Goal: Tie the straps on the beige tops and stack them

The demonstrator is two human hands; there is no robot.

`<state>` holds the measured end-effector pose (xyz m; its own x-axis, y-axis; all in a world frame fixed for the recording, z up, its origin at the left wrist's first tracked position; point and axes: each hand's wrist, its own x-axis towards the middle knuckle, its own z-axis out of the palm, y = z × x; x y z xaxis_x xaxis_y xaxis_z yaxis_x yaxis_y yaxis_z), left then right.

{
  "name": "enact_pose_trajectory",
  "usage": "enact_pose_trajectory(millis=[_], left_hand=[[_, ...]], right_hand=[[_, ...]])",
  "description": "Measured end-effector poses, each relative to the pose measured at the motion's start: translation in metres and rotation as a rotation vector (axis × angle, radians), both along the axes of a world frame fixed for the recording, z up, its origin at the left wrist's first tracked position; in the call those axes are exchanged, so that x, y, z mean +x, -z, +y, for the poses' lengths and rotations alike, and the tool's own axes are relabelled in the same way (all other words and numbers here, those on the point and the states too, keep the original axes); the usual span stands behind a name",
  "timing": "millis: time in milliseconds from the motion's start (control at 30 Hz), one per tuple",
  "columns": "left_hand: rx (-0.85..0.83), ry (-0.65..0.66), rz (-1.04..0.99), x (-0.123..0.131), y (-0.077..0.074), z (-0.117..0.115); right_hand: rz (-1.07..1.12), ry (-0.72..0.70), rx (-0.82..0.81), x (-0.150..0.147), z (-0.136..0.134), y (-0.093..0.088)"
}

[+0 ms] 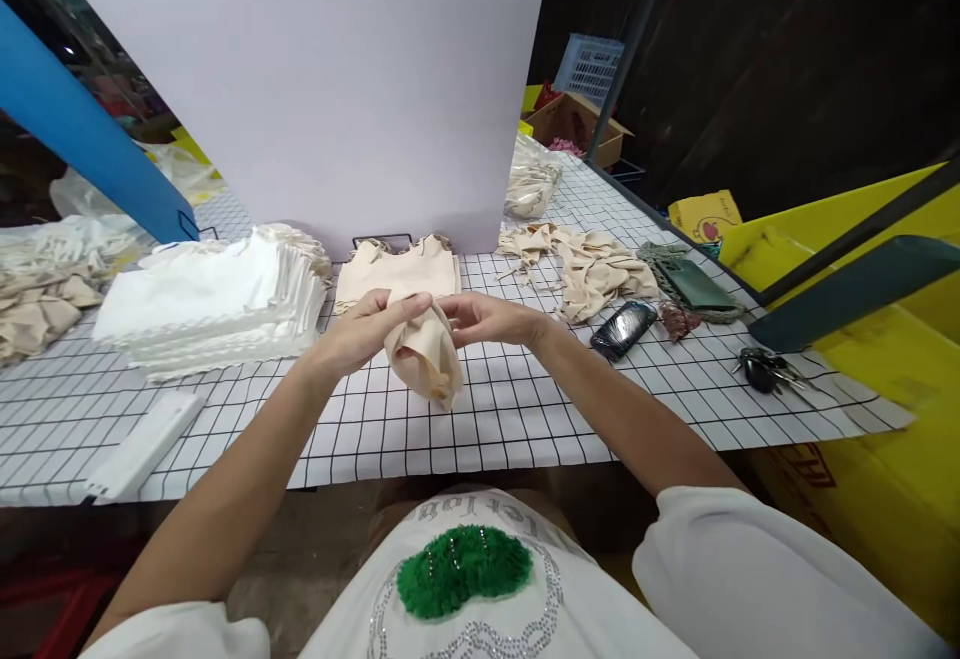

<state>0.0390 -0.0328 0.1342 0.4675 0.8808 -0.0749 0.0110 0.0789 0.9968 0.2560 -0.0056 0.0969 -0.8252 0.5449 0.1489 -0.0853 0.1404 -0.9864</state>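
Observation:
A beige piece of fabric (426, 357) hangs bunched and folded between my two hands, above the front part of the table. My left hand (379, 327) grips its upper left side, thumb laid across the top. At its upper right, my right hand (487, 319) holds the edge with bent fingers, some of them hidden behind the cloth. Just beyond my hands lies a flat stack of beige fabric pieces (405, 271). To the left of that sits a thick stack of white fabric pieces (217, 299).
Loose beige cloths (600, 269), a black phone (624, 329), a green case (697, 287) and keys (769, 371) lie on the right. A white power strip (146, 444) lies front left on the checked tablecloth (525, 429). A white panel (360, 89) stands behind.

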Motion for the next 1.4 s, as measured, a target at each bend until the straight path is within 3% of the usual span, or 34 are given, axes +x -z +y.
enact_pose_trajectory(millis=[67,133,233,333,433,533,600,767,933,1100,1233,1400], left_hand=[[0.005,-0.037,0.035,-0.013,-0.005,0.004],[-0.001,-0.039,0.138,-0.025,-0.004,0.007],[0.062,0.07,0.26,-0.025,0.007,0.01],[0.127,0.15,0.113,-0.011,0.017,0.01],[0.04,0.134,-0.039,-0.007,0.018,0.012],[-0.025,0.076,-0.081,-0.024,0.011,0.017],[-0.028,0.112,-0.033,-0.036,0.007,0.019],[0.003,0.204,0.217,-0.04,0.004,0.018],[0.073,0.136,0.105,-0.037,-0.008,0.019],[0.232,0.204,0.326,-0.045,-0.031,0.023],[0.338,0.306,0.609,-0.048,-0.046,0.023],[0.35,0.509,0.642,-0.042,-0.053,0.021]], right_hand=[[-0.029,0.013,-0.052,0.004,-0.001,-0.001],[0.002,0.179,-0.079,0.009,-0.004,-0.003],[0.005,0.313,-0.035,0.009,-0.009,-0.012],[-0.111,0.265,0.091,0.004,-0.011,-0.028],[-0.29,0.223,0.158,0.012,-0.006,-0.038],[-0.559,0.245,0.172,0.037,0.002,-0.038],[-0.663,0.284,0.17,0.054,0.004,-0.035],[-0.446,0.386,0.101,0.072,-0.002,-0.037],[-0.198,0.506,0.023,0.076,-0.003,-0.05],[-0.294,0.605,0.122,0.075,0.001,-0.062],[-0.367,0.571,0.14,0.069,-0.003,-0.075],[-0.446,0.574,0.241,0.071,-0.002,-0.086]])
